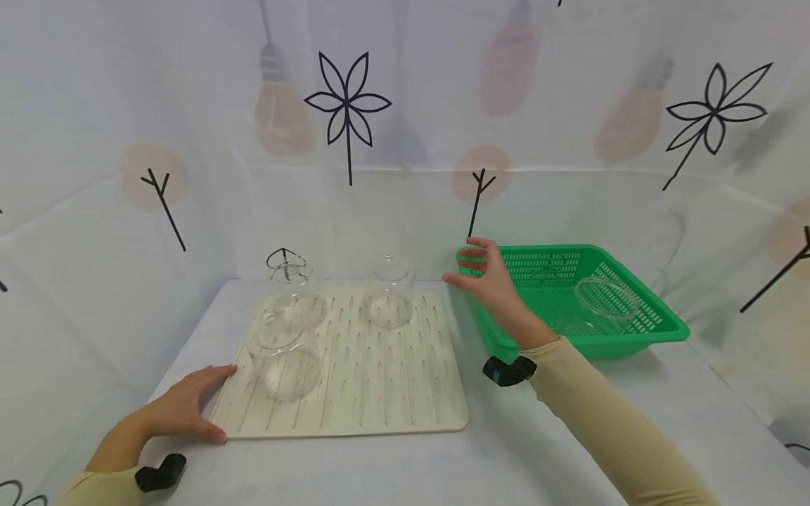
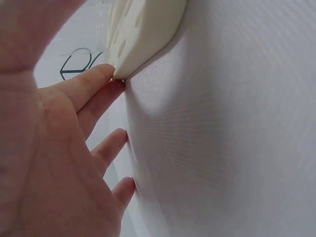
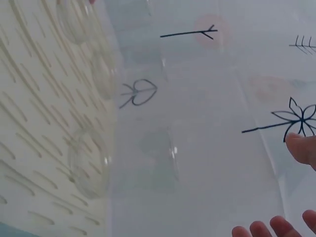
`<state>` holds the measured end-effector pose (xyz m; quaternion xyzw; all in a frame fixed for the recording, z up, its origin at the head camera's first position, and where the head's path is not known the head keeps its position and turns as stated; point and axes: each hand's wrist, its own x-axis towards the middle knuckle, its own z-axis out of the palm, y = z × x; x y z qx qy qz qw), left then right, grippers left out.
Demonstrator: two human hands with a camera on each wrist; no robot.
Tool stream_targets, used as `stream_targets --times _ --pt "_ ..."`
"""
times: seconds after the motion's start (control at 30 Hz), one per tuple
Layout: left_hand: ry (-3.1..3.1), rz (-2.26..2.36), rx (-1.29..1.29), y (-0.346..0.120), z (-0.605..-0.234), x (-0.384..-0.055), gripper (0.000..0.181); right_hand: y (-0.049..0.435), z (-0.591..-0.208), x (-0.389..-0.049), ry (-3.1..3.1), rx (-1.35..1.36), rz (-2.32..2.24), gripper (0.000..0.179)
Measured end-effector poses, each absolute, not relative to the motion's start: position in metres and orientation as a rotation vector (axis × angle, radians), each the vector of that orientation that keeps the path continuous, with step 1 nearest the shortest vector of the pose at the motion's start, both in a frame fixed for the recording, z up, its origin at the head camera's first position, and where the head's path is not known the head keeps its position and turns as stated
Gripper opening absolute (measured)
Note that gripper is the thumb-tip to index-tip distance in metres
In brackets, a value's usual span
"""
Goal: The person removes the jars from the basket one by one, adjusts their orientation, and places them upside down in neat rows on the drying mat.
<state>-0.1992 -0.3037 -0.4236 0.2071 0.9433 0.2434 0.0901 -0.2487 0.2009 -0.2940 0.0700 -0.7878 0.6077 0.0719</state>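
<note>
A cream ribbed drying mat (image 1: 405,400) lies on the table, with three clear glass containers standing on it. Two of them, a nearer glass (image 1: 287,372) and a farther glass (image 1: 299,309), stand one behind the other at the left; the third glass (image 1: 389,306) is at the back, right of centre. My left hand (image 1: 180,409) rests at the mat's left edge, thumb at the front corner; fingertips (image 2: 106,71) touch the mat's side in the left wrist view. Fingers spread and nothing in them, my right hand (image 1: 490,281) hovers by the left rim of a green basket (image 1: 664,330).
Inside the basket, toward its right side, sits another clear glass (image 1: 604,306), tilted. A white table cover (image 1: 354,471) runs under mat and basket. Printed white curtains (image 1: 405,126) hang close behind and at both sides.
</note>
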Motion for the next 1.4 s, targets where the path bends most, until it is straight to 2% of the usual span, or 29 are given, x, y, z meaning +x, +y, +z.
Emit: stream_targets --times 0.67,1.2,1.4 --pt "2.789 0.725 0.61 -0.303 -0.421 -0.197 0.105 0.268 -0.276 -0.252 -2.35 -0.014 1.699 0.086" --pt "2.773 0.757 0.557 -0.304 -0.423 -0.194 0.108 0.309 -0.28 -0.249 -2.152 -0.114 1.782 0.077" --pt "2.808 0.759 0.621 -0.306 -0.425 -0.197 0.105 0.323 -0.281 -0.246 -2.076 -0.165 1.789 0.073"
